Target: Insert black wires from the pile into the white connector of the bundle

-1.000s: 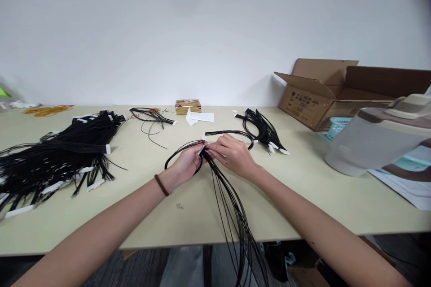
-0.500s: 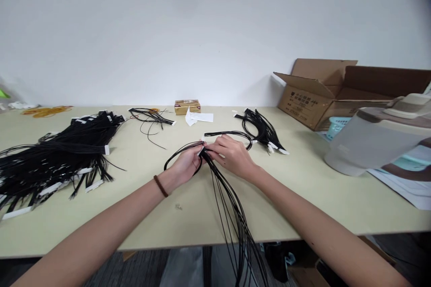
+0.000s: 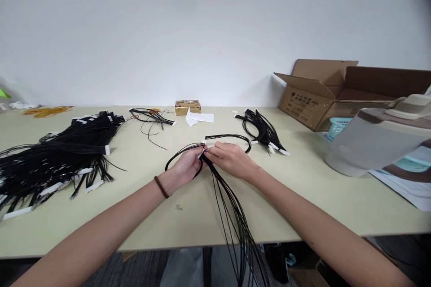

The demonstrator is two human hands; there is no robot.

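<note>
A black wire harness (image 3: 232, 204) runs from between my hands down over the table's front edge, its loose wires spreading out. My left hand (image 3: 187, 164) is closed around its upper end, near a white connector (image 3: 202, 154). Pinching at the same connector, my right hand (image 3: 229, 158) has its fingers closed on the black wires. Wires loop out on both sides of my hands, and a second white connector end (image 3: 204, 140) shows just above the fingertips. The fingers hide exactly which wires each hand grips.
On the left lies a large pile of black harnesses (image 3: 84, 136). Smaller bundles lie at back centre (image 3: 151, 115) and right of centre (image 3: 264, 132). A tissue pack (image 3: 187, 107) is near the wall. An open cardboard box (image 3: 303, 103) and a large jug (image 3: 367, 143) stand right.
My right hand has lowered slightly, its fingers folding closer over the connector. The right wire loop has shifted slightly down; my left hand stays almost in place.
</note>
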